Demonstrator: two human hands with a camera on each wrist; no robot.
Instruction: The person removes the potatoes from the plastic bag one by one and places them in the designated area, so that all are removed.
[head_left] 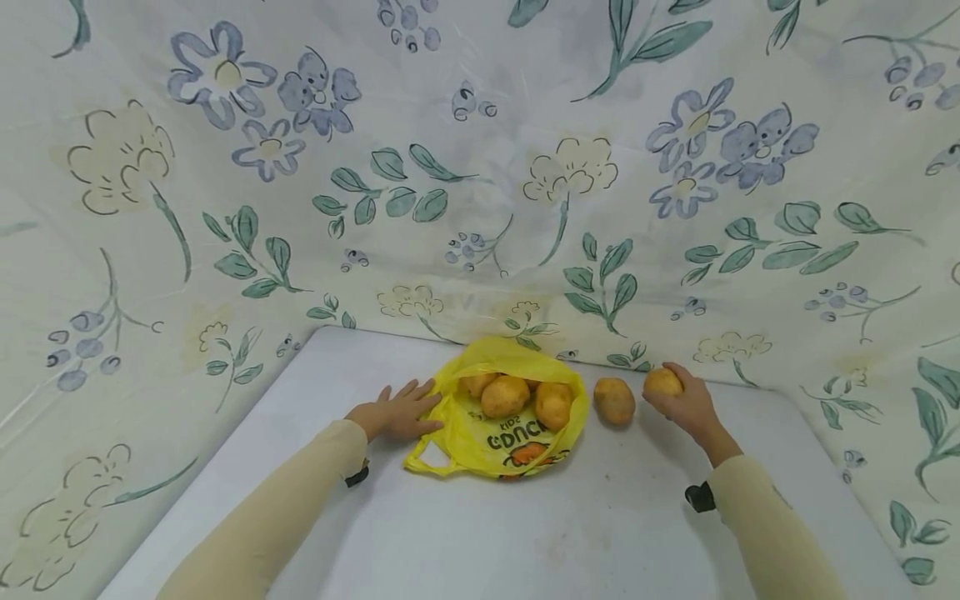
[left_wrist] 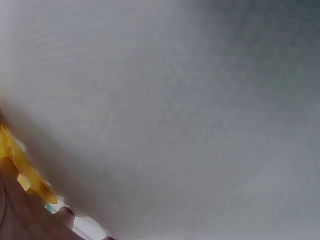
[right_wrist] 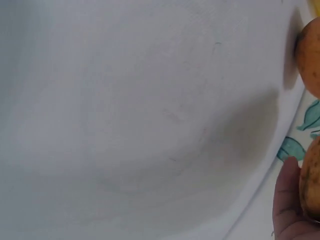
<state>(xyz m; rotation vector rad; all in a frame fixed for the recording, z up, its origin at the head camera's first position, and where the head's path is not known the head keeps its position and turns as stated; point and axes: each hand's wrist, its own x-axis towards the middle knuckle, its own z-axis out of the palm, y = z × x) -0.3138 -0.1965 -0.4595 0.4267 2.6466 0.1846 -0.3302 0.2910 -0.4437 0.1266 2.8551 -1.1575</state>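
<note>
A yellow plastic bag (head_left: 468,450) with printed lettering lies on the white table, its mouth facing the near side and several potatoes (head_left: 506,397) inside. My left hand (head_left: 401,414) rests at the bag's left edge with fingers spread; the left wrist view catches part of that hand (left_wrist: 25,212) beside the yellow plastic. My right hand (head_left: 686,406) grips a potato (head_left: 663,382) to the right of the bag. In the right wrist view the thumb (right_wrist: 287,192) lies along that potato (right_wrist: 312,180). Between bag and right hand, another potato (head_left: 615,402) sits on the table.
The white table (head_left: 480,533) reaches back to a floral-patterned sheet (head_left: 480,233) that rises behind it and along both sides. Small dark marks dot the tabletop in front of the right hand. A dark strap piece (head_left: 701,497) sits at the right wrist.
</note>
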